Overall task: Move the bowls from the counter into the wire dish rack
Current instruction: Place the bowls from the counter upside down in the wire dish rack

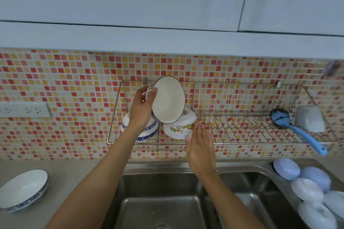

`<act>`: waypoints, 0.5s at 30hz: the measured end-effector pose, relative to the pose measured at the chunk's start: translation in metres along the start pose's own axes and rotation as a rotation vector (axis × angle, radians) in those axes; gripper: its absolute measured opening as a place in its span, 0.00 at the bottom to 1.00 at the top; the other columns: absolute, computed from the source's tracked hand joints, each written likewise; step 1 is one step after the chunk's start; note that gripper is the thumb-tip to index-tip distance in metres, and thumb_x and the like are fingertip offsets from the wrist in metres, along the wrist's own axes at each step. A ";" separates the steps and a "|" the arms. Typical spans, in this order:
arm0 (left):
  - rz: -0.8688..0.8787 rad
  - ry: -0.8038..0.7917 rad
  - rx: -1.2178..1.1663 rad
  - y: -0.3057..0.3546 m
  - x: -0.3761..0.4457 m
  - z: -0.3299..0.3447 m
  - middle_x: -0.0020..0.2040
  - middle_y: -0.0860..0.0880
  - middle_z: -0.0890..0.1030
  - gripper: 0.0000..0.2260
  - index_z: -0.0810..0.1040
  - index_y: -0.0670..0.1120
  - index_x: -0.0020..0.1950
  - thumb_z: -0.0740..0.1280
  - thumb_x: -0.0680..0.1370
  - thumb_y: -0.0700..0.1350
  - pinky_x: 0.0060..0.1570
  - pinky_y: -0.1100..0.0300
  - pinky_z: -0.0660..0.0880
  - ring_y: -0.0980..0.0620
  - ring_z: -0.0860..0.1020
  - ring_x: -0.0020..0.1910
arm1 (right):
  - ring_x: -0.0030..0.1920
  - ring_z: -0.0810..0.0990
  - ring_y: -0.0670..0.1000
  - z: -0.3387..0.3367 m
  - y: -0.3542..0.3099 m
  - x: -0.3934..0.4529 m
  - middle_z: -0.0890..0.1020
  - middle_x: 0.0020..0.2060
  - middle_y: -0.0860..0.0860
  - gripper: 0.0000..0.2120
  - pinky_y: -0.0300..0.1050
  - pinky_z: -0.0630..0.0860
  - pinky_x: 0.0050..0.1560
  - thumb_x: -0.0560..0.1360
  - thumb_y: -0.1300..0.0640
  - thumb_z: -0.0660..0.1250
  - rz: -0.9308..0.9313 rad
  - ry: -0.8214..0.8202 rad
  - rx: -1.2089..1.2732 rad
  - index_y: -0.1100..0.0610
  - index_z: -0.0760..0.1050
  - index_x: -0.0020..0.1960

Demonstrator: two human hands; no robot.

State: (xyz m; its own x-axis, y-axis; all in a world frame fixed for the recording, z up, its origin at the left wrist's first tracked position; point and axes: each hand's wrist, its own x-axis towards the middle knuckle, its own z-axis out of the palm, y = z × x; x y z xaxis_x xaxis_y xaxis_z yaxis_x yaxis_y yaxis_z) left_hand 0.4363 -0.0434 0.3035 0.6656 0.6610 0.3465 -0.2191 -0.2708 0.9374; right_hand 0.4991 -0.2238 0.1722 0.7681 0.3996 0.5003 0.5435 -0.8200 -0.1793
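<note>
A white bowl with a dark rim [168, 100] is held on edge by the left hand [142, 107] above the left end of the wire dish rack [242, 109], its opening turned to the near side and its long axis running top to bottom, with the fingers closed around its left rim. Directly beneath it, two bowls are already seated upside down in the rack: a blue-patterned bowl [149, 132] to the left, partly hidden by the wrist, and a cartoon-printed bowl [181, 126] to the right. The held bowl's lower edge is seen just over the gap between them, so the coming set-down appears to turn on that slot. The right hand [200, 147] is held flat and spread, fingers wide and empty, just near of the cartoon-printed bowl; contact cannot be told. One more bowl, the blue-and-white counter bowl [23, 190], is left upright on the counter [74, 176] at the near left, closer to the left arm. In all, four bowls are counted: two racked, one in hand, one waiting. A blue dish brush [297, 130] is lodged at the rack's right end.
</note>
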 end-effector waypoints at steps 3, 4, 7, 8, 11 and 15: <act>0.242 0.020 0.130 0.003 0.003 0.020 0.62 0.51 0.75 0.22 0.70 0.52 0.67 0.67 0.75 0.58 0.53 0.61 0.74 0.54 0.74 0.57 | 0.77 0.50 0.53 0.003 0.001 0.000 0.56 0.77 0.55 0.28 0.51 0.37 0.74 0.83 0.45 0.40 -0.005 0.023 -0.011 0.60 0.52 0.77; 0.308 0.021 0.167 0.003 0.003 0.026 0.63 0.52 0.74 0.23 0.70 0.52 0.67 0.68 0.75 0.57 0.53 0.66 0.73 0.56 0.74 0.57 | 0.77 0.52 0.53 0.004 0.001 0.001 0.58 0.77 0.56 0.28 0.51 0.38 0.74 0.83 0.46 0.41 -0.007 0.033 -0.014 0.61 0.53 0.77; 0.465 -0.041 0.321 -0.007 0.008 0.040 0.65 0.49 0.68 0.29 0.67 0.53 0.71 0.70 0.72 0.57 0.56 0.72 0.67 0.58 0.69 0.59 | 0.77 0.51 0.53 0.004 0.001 0.000 0.57 0.77 0.57 0.28 0.52 0.41 0.75 0.83 0.47 0.43 -0.013 0.054 -0.003 0.62 0.53 0.77; 0.525 -0.081 0.400 -0.010 0.009 0.042 0.66 0.47 0.67 0.31 0.66 0.52 0.72 0.70 0.72 0.58 0.59 0.68 0.66 0.56 0.68 0.61 | 0.77 0.49 0.53 0.004 0.001 0.000 0.55 0.77 0.56 0.28 0.51 0.40 0.76 0.83 0.47 0.43 -0.016 0.055 0.005 0.62 0.53 0.77; 0.780 -0.171 0.675 -0.027 0.015 0.046 0.66 0.41 0.68 0.34 0.66 0.47 0.72 0.66 0.72 0.63 0.64 0.54 0.67 0.47 0.64 0.66 | 0.77 0.47 0.52 0.005 0.002 0.000 0.54 0.77 0.56 0.28 0.49 0.36 0.75 0.83 0.47 0.42 -0.031 0.061 0.006 0.62 0.51 0.77; 0.944 -0.237 0.854 -0.050 0.018 0.052 0.66 0.41 0.66 0.33 0.65 0.47 0.72 0.63 0.72 0.64 0.60 0.45 0.74 0.42 0.65 0.65 | 0.77 0.50 0.54 0.005 0.001 -0.001 0.55 0.77 0.57 0.28 0.47 0.35 0.74 0.83 0.46 0.43 -0.025 0.081 -0.005 0.62 0.51 0.77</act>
State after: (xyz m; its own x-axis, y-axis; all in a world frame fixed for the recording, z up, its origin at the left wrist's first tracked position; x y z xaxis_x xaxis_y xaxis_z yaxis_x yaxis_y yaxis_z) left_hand 0.4963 -0.0542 0.2612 0.6327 -0.1452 0.7607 -0.2069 -0.9782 -0.0146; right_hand 0.5008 -0.2233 0.1676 0.7242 0.3857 0.5717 0.5604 -0.8122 -0.1621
